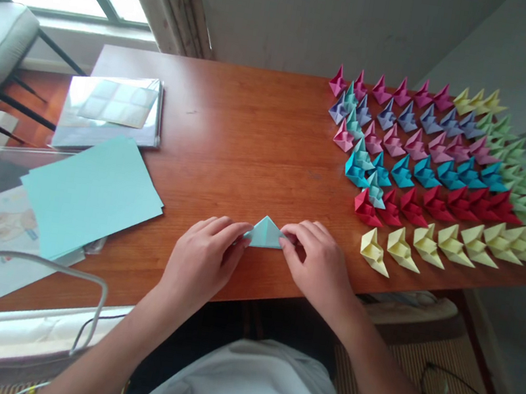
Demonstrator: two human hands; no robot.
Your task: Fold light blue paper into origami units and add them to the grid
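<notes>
A light turquoise piece of folded paper (266, 233), shaped like a low triangle with its peak pointing away from me, is at the front of the wooden table. My left hand (207, 251) pinches its left corner between thumb and fingers. At the opposite corner, my right hand (316, 259) has a similar pinch. The fingertips cover both corners, so their folds are hidden. Flat on the table to the left lies a stack of turquoise paper sheets (93, 197).
Rows of folded paper boats in several colours fill the right side, with a yellow boat (374, 251) nearest my right hand. Clear-wrapped packs (111, 110) lie at the back left. A grey cable (100, 281) loops past the table's front-left edge. A chair (2, 42) stands beyond.
</notes>
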